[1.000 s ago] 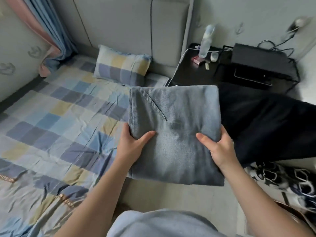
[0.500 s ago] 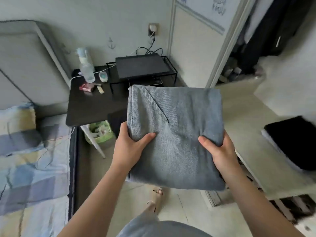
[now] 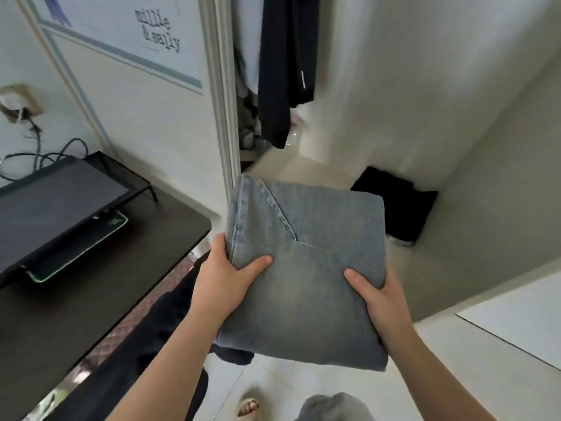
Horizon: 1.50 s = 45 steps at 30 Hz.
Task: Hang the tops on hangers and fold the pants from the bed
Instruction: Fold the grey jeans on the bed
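- Jeans [image 3: 303, 268]: folded into a thick rectangle, light-blue denim, centre of view, held flat-ish with the far edge tipped up toward 12 o'clock. A seam runs diagonally across the top face.
- Left hand [image 3: 224, 281]: at 9 o'clock of the jeans, clamped on their left edge, thumb on top, fingers underneath.
- Right hand [image 3: 382, 302]: at 4 o'clock of the jeans, clamped on their right edge, thumb on top, fingers underneath.
- Hands are well apart, one on each side of the fold, and carry the jeans between them.
- The near edge of the jeans hangs over the floor [image 3: 273, 387]. The far edge overlaps a pale shelf [image 3: 449, 253] at 2 o'clock; can't tell if it touches.
- Black stack [image 3: 397, 205]: folded dark cloth on that shelf, just past the far right corner of the jeans.
- Dark garment [image 3: 285, 71]: hanging at 12 o'clock, beside the door frame [image 3: 221, 117].
- Worktop [image 3: 91, 299]: black, at 9 o'clock. It carries a black stand [image 3: 54, 202] with a green-lit edge [image 3: 79, 250] under it.
- Cables [image 3: 36, 147] run from a wall socket [image 3: 18, 101] at 10 o'clock.
- Dark cloth [image 3: 170, 329] lies below the left forearm.
- Foot [image 3: 249, 405] in a sandal at 6 o'clock.
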Motion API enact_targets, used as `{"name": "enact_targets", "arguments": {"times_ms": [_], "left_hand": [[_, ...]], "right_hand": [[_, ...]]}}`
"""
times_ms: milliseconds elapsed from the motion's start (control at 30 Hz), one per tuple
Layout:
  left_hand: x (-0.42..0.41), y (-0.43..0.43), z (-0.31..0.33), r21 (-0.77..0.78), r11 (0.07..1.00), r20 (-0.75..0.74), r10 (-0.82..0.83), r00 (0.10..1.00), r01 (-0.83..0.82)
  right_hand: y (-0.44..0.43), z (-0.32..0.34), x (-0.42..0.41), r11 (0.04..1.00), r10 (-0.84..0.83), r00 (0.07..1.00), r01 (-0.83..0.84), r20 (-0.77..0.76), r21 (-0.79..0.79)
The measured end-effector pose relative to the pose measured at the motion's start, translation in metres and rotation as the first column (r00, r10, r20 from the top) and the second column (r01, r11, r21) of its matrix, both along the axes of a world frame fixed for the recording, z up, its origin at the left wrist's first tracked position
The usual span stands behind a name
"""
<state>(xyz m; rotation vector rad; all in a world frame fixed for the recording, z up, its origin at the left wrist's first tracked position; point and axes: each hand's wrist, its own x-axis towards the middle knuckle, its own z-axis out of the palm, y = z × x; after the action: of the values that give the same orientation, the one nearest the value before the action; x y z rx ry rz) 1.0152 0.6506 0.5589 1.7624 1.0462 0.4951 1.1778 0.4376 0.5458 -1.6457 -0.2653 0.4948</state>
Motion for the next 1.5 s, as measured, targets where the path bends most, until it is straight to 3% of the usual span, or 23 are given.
{"name": "enact_targets", "arguments": {"times_ms": [200, 400, 867, 1167, 1400, 1500], "left_hand": [[0.083, 0.021, -0.027, -0.066, 0.973, -0.074, -0.224, 0.972, 0.220], [0.160, 0.034, -0.063, -0.096, 0.955, -0.178, -0.294, 0.939, 0.281], [0.269, 0.119, -0.171, -0.074, 0.987, -0.420, -0.158, 0.894, 0.140], [0.337, 0.197, -0.253, -0.024, 0.988, -0.413, -0.149, 0.899, 0.152], [0.350, 0.236, -0.282, 0.104, 0.985, -0.420, -0.082, 0.904, 0.138], [0.333, 0.219, -0.281, 0.340, 0.893, -0.538, -0.072, 0.840, 0.294]], "right_hand": [[-0.012, -0.023, 0.038, 0.978, -0.191, 0.980, 0.185, -0.061, -0.093], [-0.005, -0.055, 0.099, 0.972, -0.218, 0.963, 0.199, -0.160, -0.125], [0.100, -0.166, 0.225, 0.984, -0.080, 0.956, 0.031, -0.282, -0.175], [0.174, -0.235, 0.290, 0.977, -0.062, 0.951, -0.005, -0.303, -0.215], [0.205, -0.281, 0.294, 0.924, 0.050, 0.974, -0.129, -0.219, -0.361], [0.202, -0.277, 0.273, 0.847, 0.149, 0.985, -0.080, 0.090, -0.525]]}}
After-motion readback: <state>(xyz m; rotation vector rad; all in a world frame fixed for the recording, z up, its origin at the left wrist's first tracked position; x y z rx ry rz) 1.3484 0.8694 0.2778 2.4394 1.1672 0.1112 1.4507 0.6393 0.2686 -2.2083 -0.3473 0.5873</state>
